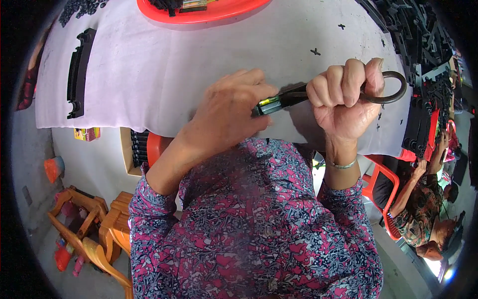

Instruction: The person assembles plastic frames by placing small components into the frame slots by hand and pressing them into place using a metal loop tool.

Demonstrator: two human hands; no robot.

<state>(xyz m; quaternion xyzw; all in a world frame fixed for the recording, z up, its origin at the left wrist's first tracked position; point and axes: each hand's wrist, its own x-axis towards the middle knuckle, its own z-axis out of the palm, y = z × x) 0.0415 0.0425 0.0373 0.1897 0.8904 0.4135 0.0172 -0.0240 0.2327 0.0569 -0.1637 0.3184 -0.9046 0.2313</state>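
Note:
My right hand (346, 97) is wrapped round a pair of dark metal scissors; one large looped handle (400, 94) sticks out past the thumb side. Toward my left hand run its blades (294, 94), closing against a small piece. That piece (271, 106) is short, dark and shiny, with a greenish, clear-looking side and a yellow streak. Between thumb and fingers, my left hand (231, 99) grips it. The left fingertips are partly hidden behind it. Both hands are above the near edge of the white-covered table (164, 65).
A long black plastic part (80, 74) lies at the left. At the far edge is a red tray (209, 19) of black and clear pieces. Black parts (416, 40) are heaped at the right, with small black crosses (315, 51) nearby. Another person (423, 209) sits at the right.

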